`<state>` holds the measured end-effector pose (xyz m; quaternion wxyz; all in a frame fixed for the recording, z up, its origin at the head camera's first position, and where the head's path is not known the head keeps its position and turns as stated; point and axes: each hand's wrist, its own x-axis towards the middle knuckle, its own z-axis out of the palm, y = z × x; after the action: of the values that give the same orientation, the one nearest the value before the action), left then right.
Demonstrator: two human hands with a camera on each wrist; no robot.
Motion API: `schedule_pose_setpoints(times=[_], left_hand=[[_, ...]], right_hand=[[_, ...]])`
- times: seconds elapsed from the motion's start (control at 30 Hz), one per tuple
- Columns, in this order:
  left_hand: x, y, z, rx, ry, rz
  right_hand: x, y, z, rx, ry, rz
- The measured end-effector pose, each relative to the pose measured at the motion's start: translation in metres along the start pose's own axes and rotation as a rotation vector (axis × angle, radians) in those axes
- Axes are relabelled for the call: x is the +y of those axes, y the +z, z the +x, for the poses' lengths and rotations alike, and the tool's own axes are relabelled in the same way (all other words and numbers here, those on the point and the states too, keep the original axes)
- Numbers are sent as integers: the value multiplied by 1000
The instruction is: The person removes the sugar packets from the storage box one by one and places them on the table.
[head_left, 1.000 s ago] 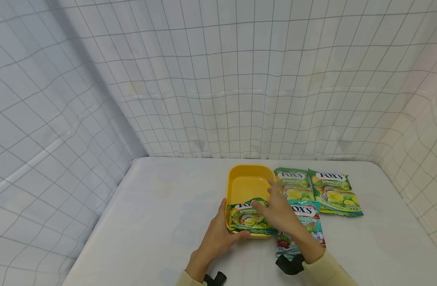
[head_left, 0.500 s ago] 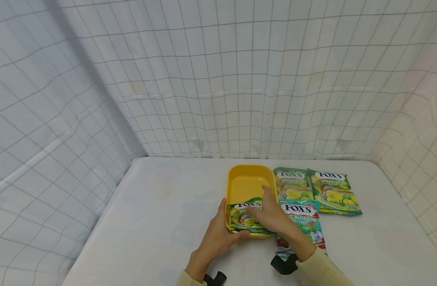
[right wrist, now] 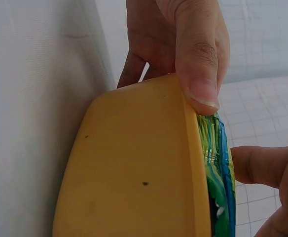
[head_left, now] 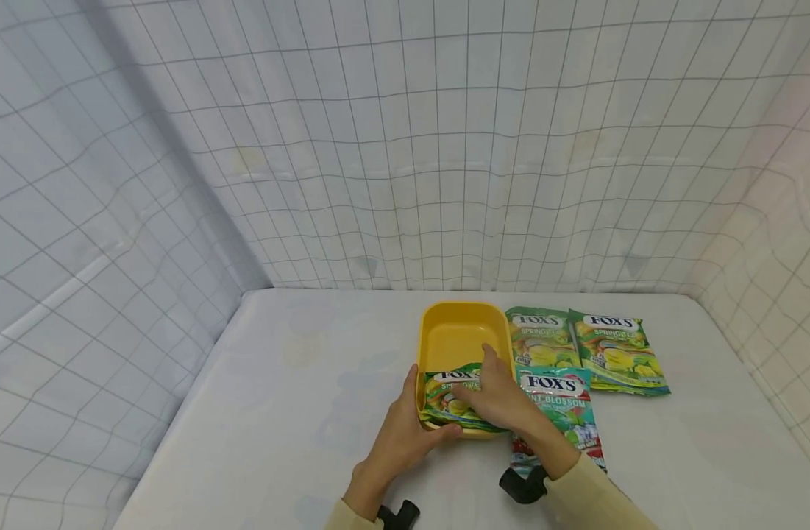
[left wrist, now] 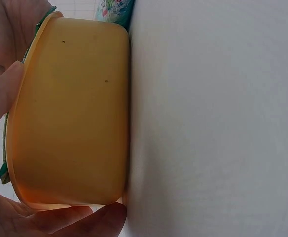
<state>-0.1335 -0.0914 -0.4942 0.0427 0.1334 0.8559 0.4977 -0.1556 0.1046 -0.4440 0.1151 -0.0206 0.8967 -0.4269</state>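
A yellow plastic tub stands on the white table. My left hand grips its near left corner, with the thumb over the near rim and fingers along the side, as both wrist views also show. In the near half of the tub lies a green FOX'S Spring Tea candy packet, its edge above the rim in the right wrist view. My right hand presses on that packet, its thumb touching the top and a finger reaching toward the tub's far part. Its other fingers are hidden.
A teal-and-red FOX'S candy packet lies right of the tub, partly under my right forearm. Behind it are two green Spring Tea packets, one beside the tub and another further right. White gridded sheeting walls the table's back and sides.
My right hand has shifted slightly left and down onto the packet in the tub, uncovering more of the teal packet. The left hand keeps its grip on the tub.
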Motion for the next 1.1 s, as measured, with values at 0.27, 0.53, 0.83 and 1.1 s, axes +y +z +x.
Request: schedule_pose_setpoints(times=[0.27, 0.53, 0.83, 1.1], left_hand=[[1, -1, -1, 8, -13, 10], [1, -1, -1, 2, 6, 23], [1, -1, 1, 11, 22, 35], [2, -1, 1, -5, 2, 14]], right_hand=[[2, 2, 1, 31, 12, 85], [6, -3, -1, 24, 75, 219], [9, -7, 4, -20, 83, 431], [11, -4, 8, -34, 95, 482]])
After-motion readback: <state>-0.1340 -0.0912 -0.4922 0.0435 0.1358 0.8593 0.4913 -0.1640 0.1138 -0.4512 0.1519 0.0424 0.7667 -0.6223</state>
